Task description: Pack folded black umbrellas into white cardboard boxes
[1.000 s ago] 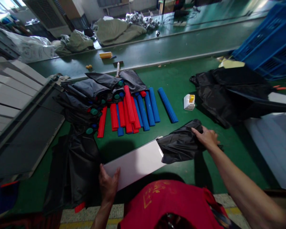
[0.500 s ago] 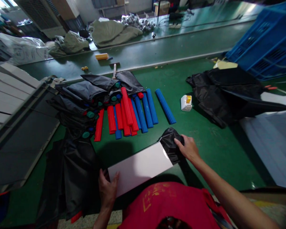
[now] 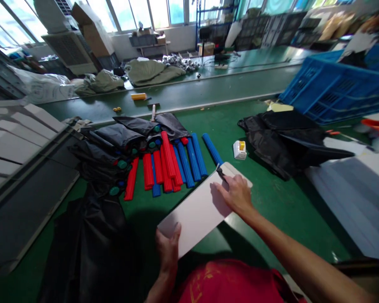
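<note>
A long flat white carton (image 3: 197, 210) is tilted across my body, above the green bench top (image 3: 271, 219). My left hand (image 3: 168, 252) grips its near end from below. My right hand (image 3: 235, 194) presses on its far part, next to a small tip of black cloth (image 3: 221, 173) poking out at the edge. Beyond the carton lie ribbed red rods (image 3: 148, 171) and ribbed blue rods (image 3: 192, 162), with one blue rod (image 3: 212, 148) nearly touching its far corner. Black folded fabric bundles (image 3: 113, 139) with green round caps (image 3: 122, 164) sit left of the rods.
A small white-and-yellow dispenser (image 3: 239, 150) stands near a black fabric heap (image 3: 281, 145). A blue plastic crate (image 3: 334, 90) sits at the back right. A grey stack (image 3: 25, 160) is at the left. A second green bench (image 3: 208, 84) runs behind.
The black cloth has gone almost fully into the white carton, leaving a small tip. My right hand moved onto the carton, and the carton swung up and away. My view tilted upward.
</note>
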`<state>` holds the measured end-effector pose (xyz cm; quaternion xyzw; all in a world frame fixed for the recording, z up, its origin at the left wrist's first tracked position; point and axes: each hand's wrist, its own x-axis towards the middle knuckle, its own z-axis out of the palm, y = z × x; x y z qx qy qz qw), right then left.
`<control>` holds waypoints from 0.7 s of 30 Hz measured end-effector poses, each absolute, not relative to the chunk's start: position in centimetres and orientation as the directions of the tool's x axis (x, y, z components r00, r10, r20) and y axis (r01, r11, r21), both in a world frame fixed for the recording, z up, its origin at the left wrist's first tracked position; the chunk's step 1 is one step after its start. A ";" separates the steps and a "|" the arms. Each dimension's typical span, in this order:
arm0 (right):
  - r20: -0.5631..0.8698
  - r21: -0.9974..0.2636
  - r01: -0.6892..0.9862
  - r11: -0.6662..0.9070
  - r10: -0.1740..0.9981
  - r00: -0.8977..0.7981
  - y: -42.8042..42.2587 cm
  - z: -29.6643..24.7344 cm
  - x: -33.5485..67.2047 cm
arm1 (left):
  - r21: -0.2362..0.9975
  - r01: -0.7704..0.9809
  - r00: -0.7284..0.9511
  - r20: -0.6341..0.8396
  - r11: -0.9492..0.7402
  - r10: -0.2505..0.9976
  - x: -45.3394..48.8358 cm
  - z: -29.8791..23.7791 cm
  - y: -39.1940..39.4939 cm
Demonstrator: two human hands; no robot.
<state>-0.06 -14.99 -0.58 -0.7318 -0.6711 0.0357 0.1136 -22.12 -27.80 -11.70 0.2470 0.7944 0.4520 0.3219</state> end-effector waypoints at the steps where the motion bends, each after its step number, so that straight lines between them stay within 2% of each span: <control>1: 0.225 -0.196 0.981 0.004 0.974 0.041 -14.3 2.4 0.1 | 0.911 -0.007 -0.641 -0.321 0.413 0.697 -21.3 -10.4 -27.0; 3: 0.468 -0.135 0.977 0.168 0.879 -0.086 -13.3 9.0 0.6 | 0.946 -0.175 -0.536 -0.323 0.272 0.780 -19.3 -7.3 -25.2; 5: 0.646 -0.033 0.953 0.302 0.734 -0.210 -13.5 15.5 1.2 | 0.947 -0.307 -0.428 -0.230 0.099 0.874 -17.1 -4.1 -23.6; 7: 0.756 0.084 0.943 0.323 0.596 -0.271 -14.9 19.9 1.8 | 0.925 -0.376 -0.330 -0.084 -0.050 0.940 -15.4 -2.0 -22.6; 8: 0.788 0.098 0.944 0.314 0.554 -0.266 -15.8 20.9 1.9 | 0.918 -0.387 -0.282 -0.023 -0.091 0.959 -15.0 -1.8 -22.4; 10: 0.829 0.125 0.936 0.328 0.485 -0.281 -17.5 20.2 1.9 | 0.941 -0.337 -0.166 -0.013 -0.044 0.986 -14.9 -3.3 -22.7; 12: 0.833 0.213 0.890 0.403 0.402 -0.381 -18.6 16.5 1.2 | 0.973 -0.154 -0.125 -0.194 0.174 0.973 -16.1 -6.8 -23.8; 14: 0.759 0.290 0.776 0.560 0.360 -0.543 -18.8 11.9 0.2 | 0.898 0.060 -0.321 -0.396 0.436 0.860 -18.1 -10.5 -25.2; 16: 0.707 0.258 0.755 0.603 0.414 -0.573 -18.4 8.4 -0.7 | 0.850 0.147 -0.496 -0.379 0.506 0.781 -20.3 -12.4 -26.2; 18: 0.696 0.216 0.759 0.615 0.448 -0.561 -17.7 6.7 -1.3 | 0.885 0.217 -0.530 -0.247 0.412 0.811 -21.9 -11.5 -26.0; 21: 0.722 0.182 0.757 0.628 0.437 -0.536 -17.1 6.6 -1.7 | 0.935 0.353 -0.350 0.096 0.036 0.932 -22.1 -6.1 -23.2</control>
